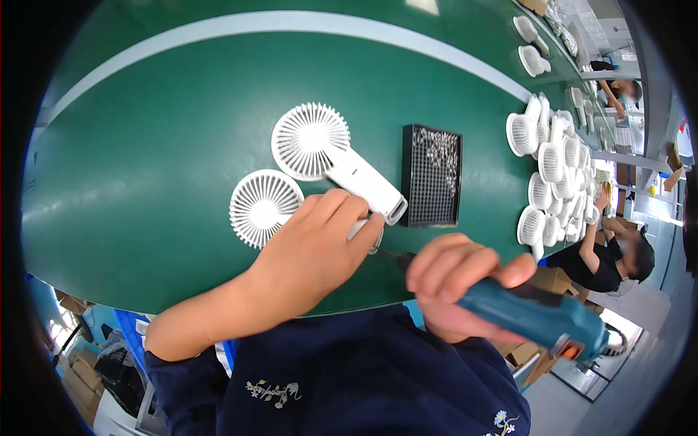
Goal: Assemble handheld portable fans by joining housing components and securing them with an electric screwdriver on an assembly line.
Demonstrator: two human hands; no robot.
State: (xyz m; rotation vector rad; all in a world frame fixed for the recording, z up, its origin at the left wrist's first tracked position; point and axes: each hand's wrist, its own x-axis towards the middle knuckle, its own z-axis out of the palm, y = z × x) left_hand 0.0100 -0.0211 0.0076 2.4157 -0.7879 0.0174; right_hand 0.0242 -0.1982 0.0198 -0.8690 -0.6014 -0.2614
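Note:
My left hand [320, 243] is closed around the handle of a white handheld fan [263, 207], which lies on the green table with its round grille to the left. In my right hand [465, 280] is a teal electric screwdriver [527, 312]. The screwdriver's thin bit points left and reaches the end of the held fan's handle; the exact contact is too small to tell. Just beyond my left hand lies a second white handheld fan [367, 185], its grille at the upper left. To its right sits a black screw tray [431, 178] with small silver screws on its grid.
A heap of white fans [556, 178] covers the table's right side. Further fans [533, 62] lie at the far right. Beside the heap a co-worker [618, 251] in black reaches in among the fans. Another person [622, 91] is farther back. A pale strip [291, 22] crosses the table's far side.

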